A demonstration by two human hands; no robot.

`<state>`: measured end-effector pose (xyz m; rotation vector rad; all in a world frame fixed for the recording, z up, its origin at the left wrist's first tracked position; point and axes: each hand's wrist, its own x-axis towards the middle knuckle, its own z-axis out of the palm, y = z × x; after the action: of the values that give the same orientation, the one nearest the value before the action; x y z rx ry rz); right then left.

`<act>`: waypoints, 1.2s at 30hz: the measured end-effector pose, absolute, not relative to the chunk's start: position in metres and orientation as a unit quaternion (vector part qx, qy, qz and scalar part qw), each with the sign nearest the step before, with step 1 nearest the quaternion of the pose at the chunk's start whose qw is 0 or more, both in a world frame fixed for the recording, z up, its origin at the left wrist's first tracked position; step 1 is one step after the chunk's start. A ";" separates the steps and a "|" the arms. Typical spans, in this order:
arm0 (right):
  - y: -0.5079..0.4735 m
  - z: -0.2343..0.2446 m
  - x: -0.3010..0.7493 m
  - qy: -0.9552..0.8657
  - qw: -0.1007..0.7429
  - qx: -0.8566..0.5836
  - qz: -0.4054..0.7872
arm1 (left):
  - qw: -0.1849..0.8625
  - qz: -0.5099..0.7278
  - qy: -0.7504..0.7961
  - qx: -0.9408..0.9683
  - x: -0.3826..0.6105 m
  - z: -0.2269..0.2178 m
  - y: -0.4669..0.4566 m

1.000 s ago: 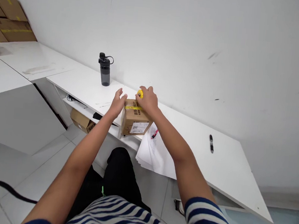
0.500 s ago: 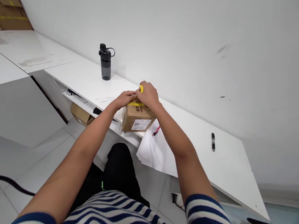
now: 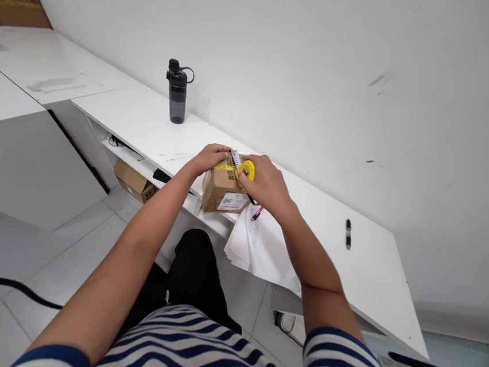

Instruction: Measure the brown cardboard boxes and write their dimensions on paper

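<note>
A small cardboard box (image 3: 218, 192) with yellow tape and a white label stands at the table's front edge. My right hand (image 3: 266, 180) grips a yellow tape measure (image 3: 245, 173) over the box's top right side. Its short pulled-out blade (image 3: 235, 158) slants across the top toward the far edge. There my left hand (image 3: 212, 158) is closed at the blade's end, thumb on the box top and fingertips at the far edge. The exact hold of the fingertips is partly hidden. Beside the box, a pink and black pen (image 3: 258, 213) rests on white paper sheets (image 3: 264, 249).
A dark water bottle (image 3: 177, 99) stands near the wall on the white table (image 3: 122, 102). To the right lies a black marker (image 3: 348, 234). Below the tabletop, an open carton (image 3: 132, 181) sits by a shelf. Larger cartons (image 3: 11, 2) are stacked at the far left.
My right hand has moved right and toward me with the tape measure, and a length of blade now shows between my hands. My left hand has stayed near the box's far left corner.
</note>
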<state>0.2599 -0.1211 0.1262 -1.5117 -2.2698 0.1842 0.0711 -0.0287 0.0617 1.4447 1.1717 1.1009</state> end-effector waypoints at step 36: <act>-0.174 0.135 0.252 -0.811 0.075 -0.581 0.005 | 0.485 0.443 0.461 0.597 0.069 0.057 -0.031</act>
<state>0.2521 -0.1736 0.1352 -1.7429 -2.4317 0.0138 0.0688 -0.0308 0.0574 1.4527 1.1213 1.0777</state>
